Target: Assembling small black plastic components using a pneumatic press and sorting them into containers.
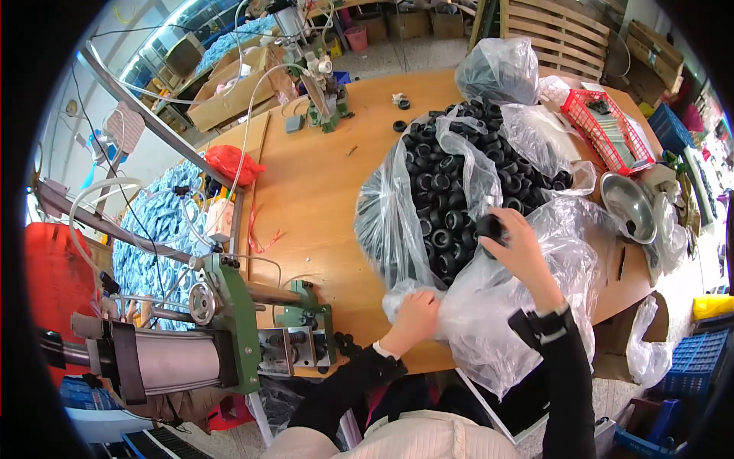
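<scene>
I have the right grip (524,249) grasping a black round part (488,227) over the pile (447,222) — the left grip (414,320) pinching the clear bag (489,306) (draped around that pile) — by the surface's (313,183) near edge, rightward.

Many small, round black pieces (443,222), several showing a hollow centre, lie heaped at all angles in an open clear plastic bag (390,218) on the right half of the table (321,176). The bag's thin, crinkled film stands around the heap's left side and spreads loosely over the table's near edge, its gathered part pinched in the left grip (417,317). One dark piece (488,226) sits in the right grip (521,246), at the heap's near right side.
</scene>
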A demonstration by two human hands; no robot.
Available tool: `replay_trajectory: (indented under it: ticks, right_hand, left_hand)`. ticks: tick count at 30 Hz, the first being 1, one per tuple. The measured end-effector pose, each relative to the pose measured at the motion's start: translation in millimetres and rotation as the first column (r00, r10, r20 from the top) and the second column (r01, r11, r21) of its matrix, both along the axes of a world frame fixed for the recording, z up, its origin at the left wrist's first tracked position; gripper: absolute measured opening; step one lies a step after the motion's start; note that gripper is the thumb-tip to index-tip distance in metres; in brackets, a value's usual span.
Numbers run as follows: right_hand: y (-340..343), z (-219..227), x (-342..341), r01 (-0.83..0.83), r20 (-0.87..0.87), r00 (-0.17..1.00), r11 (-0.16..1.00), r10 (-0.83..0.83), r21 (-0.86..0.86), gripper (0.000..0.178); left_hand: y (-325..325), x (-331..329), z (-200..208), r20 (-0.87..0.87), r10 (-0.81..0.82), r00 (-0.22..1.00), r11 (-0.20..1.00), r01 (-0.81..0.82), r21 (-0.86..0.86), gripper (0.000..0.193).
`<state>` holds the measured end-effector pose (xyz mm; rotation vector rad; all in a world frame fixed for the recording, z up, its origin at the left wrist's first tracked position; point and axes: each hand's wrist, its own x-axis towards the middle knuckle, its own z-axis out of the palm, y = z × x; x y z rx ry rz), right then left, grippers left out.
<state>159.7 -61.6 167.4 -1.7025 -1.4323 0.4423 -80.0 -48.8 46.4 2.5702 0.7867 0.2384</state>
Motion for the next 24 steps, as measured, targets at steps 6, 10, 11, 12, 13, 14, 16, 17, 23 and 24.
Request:
replay_trajectory:
  ticks: [6,10,11,12,13,14,16,17,23,24]
  right_hand:
    - [82.3,-94.5,-21.2,-0.025,0.348,0.935,0.993,0.063,-0.113,0.055]
    - [93.2,-112.4,-16.9,0.046,0.544,0.831,0.960,0.117,-0.276,0.063]
    - [88.5,-107.7,-22.4,0.065,0.533,0.842,0.964,0.085,-0.256,0.080]
    - [81.8,-101.6,-24.5,0.056,0.503,0.864,0.993,0.005,-0.107,0.074]
    - [72.1,-92.8,-26.2,0.021,0.459,0.888,1.000,-0.023,0.009,0.065]
    - [61.6,-82.0,-17.8,-0.006,0.421,0.905,0.991,-0.051,0.133,0.057]
    - [20.8,-59.6,-2.1,0.031,0.357,0.932,0.996,-0.061,0.089,0.052]
    - [0.2,-58.9,1.2,0.081,0.334,0.940,0.996,-0.069,-0.023,0.051]
    - [-35.7,-81.9,-6.8,0.051,0.472,0.873,0.940,0.121,-0.336,0.052]
    - [-36.7,-90.0,4.2,0.064,0.483,0.868,0.936,0.119,-0.346,0.053]
  left_hand:
    - [-40.3,-21.3,-13.1,0.266,0.097,0.959,0.989,-0.122,0.079,0.026]
    - [-46.7,-18.7,-32.3,0.273,0.169,0.947,0.985,-0.175,-0.004,0.043]
    - [-46.5,-22.6,-29.8,0.262,0.175,0.949,0.984,-0.177,-0.019,0.043]
    - [-42.6,-25.9,-26.7,0.273,0.171,0.947,0.985,-0.159,-0.064,0.046]
    - [-40.6,-33.1,-24.4,0.284,0.169,0.944,0.984,-0.143,-0.109,0.050]
    - [-40.3,-36.0,-25.1,0.288,0.169,0.943,0.983,-0.140,-0.119,0.050]
    - [-39.7,-45.0,-25.1,0.269,0.194,0.944,0.977,-0.160,-0.143,0.057]
    - [-39.9,-47.2,-25.0,0.262,0.179,0.948,0.980,-0.148,-0.133,0.066]
    - [-58.8,-46.6,-0.1,0.300,0.129,0.945,0.992,-0.120,-0.048,0.087]
    - [-66.4,-46.9,1.1,0.297,0.150,0.943,0.989,-0.145,-0.041,0.087]
